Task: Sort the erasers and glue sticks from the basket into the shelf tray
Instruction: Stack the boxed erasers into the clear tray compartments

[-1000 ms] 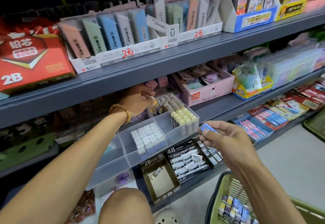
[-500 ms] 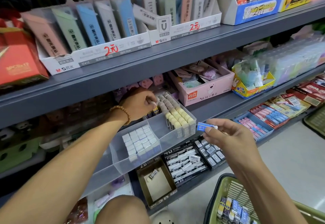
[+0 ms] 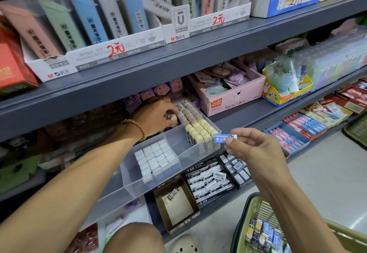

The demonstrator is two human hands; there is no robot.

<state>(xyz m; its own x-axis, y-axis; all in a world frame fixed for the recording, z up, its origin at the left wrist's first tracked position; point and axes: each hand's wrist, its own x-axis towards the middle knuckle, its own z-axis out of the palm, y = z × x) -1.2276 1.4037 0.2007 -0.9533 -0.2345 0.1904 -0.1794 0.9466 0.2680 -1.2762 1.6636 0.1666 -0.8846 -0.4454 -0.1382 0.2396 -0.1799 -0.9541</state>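
Eraser (image 3: 225, 138) pinched, seemingly at fingertips (image 3: 230, 140)

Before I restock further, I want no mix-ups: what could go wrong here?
1. The blue eraser, pinched only at its end by the right hand, could slip and drop.
2. The clear tray juts past the shelf edge; the left hand working inside might tip it.
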